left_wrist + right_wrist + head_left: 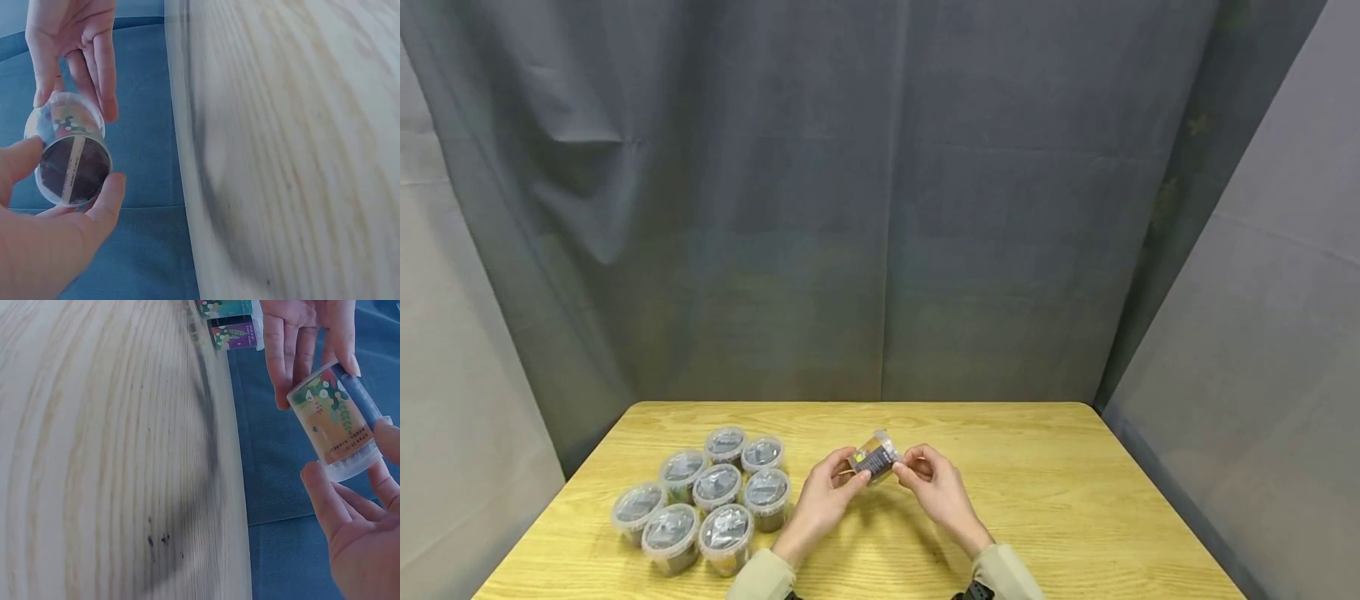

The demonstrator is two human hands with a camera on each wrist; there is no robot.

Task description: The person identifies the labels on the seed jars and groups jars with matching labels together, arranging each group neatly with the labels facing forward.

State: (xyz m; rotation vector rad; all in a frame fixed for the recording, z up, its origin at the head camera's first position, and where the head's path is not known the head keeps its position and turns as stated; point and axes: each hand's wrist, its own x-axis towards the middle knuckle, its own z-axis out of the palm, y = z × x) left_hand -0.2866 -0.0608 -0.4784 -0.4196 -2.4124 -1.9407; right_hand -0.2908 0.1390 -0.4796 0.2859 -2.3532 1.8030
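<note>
Above the middle of the table, both hands hold one small clear plastic tub [874, 458] tipped on its side. My left hand [827, 498] grips its base end between thumb and fingers. At the lid end, my right hand [942, 493] pinches the rim between thumb and fingertips. The tub's dark base [74, 170], crossed by a pale printed strip, faces the left wrist view. A printed label [334, 419] with leaves, flowers and an orange area wraps its side in the right wrist view. The contents cannot be made out.
Several similar lidded tubs, among them a front one [727, 537], stand grouped on the left of the wooden table [1060, 500]. The nearest are close beside the left forearm. A grey curtain [880, 208] hangs behind, with pale cloth panels [1262, 333] at the sides.
</note>
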